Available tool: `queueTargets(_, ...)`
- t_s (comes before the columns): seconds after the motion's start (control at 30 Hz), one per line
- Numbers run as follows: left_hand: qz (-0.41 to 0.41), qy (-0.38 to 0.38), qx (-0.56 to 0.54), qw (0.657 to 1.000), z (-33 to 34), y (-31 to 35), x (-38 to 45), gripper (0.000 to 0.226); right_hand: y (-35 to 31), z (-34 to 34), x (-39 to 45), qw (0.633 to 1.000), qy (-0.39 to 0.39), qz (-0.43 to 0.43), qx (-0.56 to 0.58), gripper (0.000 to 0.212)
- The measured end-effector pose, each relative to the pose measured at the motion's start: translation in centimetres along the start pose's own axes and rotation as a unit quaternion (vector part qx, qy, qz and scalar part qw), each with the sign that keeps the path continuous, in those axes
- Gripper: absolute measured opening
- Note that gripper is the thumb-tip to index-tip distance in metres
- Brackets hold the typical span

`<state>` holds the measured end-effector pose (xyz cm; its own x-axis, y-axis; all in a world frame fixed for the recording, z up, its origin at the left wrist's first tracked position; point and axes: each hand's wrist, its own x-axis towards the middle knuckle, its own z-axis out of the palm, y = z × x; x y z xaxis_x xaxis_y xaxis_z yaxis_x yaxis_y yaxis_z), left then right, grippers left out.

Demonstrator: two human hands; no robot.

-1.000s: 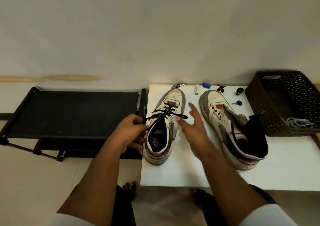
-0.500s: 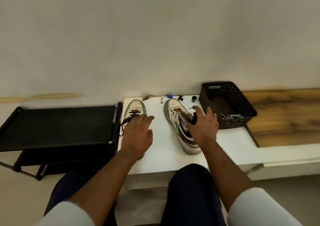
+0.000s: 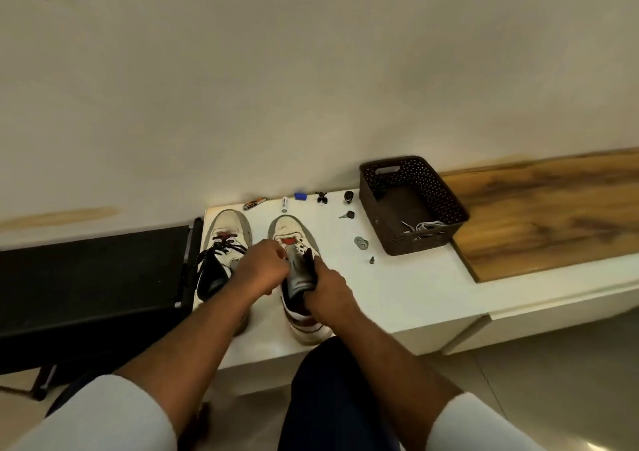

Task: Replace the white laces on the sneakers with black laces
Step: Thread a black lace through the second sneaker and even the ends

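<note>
Around your two sneakers the white desk (image 3: 397, 288) is carrying many small things: a dark perforated basket (image 3: 413, 205) at the right with the white laces (image 3: 427, 226) lying in its near corner, a small key (image 3: 348, 214), a metal washer (image 3: 361, 242), a tiny screw (image 3: 372, 260), a blue cap (image 3: 300, 196), a white tube (image 3: 284, 204) and a few dark bits along the wall edge. A black rack (image 3: 93, 271) is standing just beside the desk on the left.

The left sneaker (image 3: 226, 229) is already wearing black laces (image 3: 221, 248); your left forearm is covering its heel. The right sneaker (image 3: 294, 229) is showing bare eyelets, and both your hands are hiding its middle part. Your left hand (image 3: 259, 271) is curling its fingers at the sneaker's tongue (image 3: 297, 271), and your right hand (image 3: 328, 290) is gripping the tongue and collar from the other side. What the left fingers are pinching is hard to make out.

The printing on the white tube is too small for reading.
</note>
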<state>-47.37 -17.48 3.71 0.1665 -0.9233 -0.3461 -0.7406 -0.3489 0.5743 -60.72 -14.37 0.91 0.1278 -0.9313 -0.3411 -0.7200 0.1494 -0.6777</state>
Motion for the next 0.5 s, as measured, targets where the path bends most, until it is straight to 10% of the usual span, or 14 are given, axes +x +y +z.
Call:
queueTargets(0.2, 0.176, 0.068, 0.274, 0.943, 1.2, 5.5, 5.4, 0.038, 1.1, -8.4, 6.1, 0.995, 0.078, -0.051, -0.041, 0.048)
queueTargets(0.37, 0.190, -0.043, 0.313, 0.929, 6.1, 11.1, 12.4, 0.036, 5.4, -16.2, 14.1, 0.978, 0.161, -0.065, -0.113, 0.035)
queueTargets(0.5, 0.132, -0.167, 0.379, 0.900, 9.2, 11.7, 16.5, 0.071, 8.9, -17.9, 19.6, 0.967, 0.072, -0.079, -0.232, 0.046)
